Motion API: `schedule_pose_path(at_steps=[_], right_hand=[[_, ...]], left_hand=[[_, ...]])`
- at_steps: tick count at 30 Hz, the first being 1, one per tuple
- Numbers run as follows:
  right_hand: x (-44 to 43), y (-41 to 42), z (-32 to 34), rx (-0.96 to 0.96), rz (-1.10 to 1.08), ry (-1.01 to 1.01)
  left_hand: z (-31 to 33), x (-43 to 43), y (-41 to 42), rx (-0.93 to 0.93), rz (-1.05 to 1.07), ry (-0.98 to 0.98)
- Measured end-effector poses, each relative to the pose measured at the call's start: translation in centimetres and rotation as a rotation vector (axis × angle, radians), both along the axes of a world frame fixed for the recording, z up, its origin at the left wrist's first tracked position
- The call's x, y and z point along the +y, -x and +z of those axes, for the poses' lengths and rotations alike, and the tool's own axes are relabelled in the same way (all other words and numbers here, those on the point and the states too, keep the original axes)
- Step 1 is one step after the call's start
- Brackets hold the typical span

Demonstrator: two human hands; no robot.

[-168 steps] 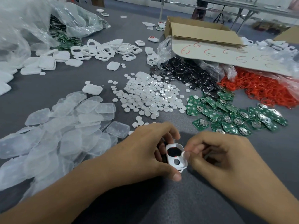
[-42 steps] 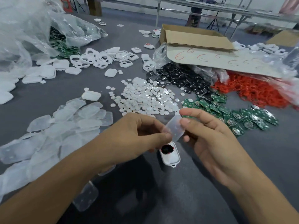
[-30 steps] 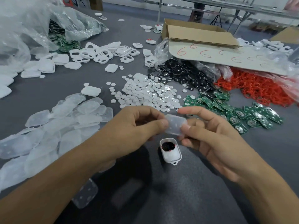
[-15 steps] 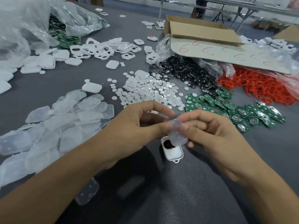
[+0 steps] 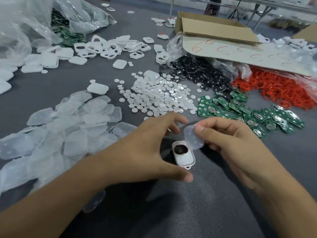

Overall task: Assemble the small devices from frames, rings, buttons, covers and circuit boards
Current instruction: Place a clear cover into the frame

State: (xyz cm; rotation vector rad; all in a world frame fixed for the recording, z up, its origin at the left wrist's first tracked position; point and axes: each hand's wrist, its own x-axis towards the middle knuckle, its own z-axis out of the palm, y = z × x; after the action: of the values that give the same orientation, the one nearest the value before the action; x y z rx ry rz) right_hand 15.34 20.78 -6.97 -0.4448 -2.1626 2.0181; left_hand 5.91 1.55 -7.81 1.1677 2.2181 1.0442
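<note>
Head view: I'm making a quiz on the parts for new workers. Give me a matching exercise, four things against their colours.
Things:
1 rings
2 circuit boards
3 cardboard box
4 held cover

Colours:
A green
B clear
C red
D brown

Pairs: 1-C, 2-A, 3-D, 4-B.

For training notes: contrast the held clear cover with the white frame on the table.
The clear cover is translucent; the white frame is opaque, with a black button inside. The cover is pinched, tilted, by the right hand; the frame lies on the table. Both are rounded rectangles.
</note>
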Motion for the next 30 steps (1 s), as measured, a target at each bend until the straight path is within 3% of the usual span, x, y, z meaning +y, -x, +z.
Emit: schedule_pose_path(at_steps=[4, 14, 30], right_hand=[[0.1, -0.2, 0.3, -0.117, 0.028, 0.016], [-0.2, -0.5, 0.8, -0.209, 0.120, 0.114], [-0.6, -0.6, -0.3, -0.100, 0.087, -0.279]], left_hand=[[-0.5, 0.3, -0.4, 0.100, -0.040, 0.045], [-0.8, 0.6, -0.3, 0.082, 0.016, -0.019], [-0.8, 0.6, -0.2, 0.056, 0.025, -0.028]])
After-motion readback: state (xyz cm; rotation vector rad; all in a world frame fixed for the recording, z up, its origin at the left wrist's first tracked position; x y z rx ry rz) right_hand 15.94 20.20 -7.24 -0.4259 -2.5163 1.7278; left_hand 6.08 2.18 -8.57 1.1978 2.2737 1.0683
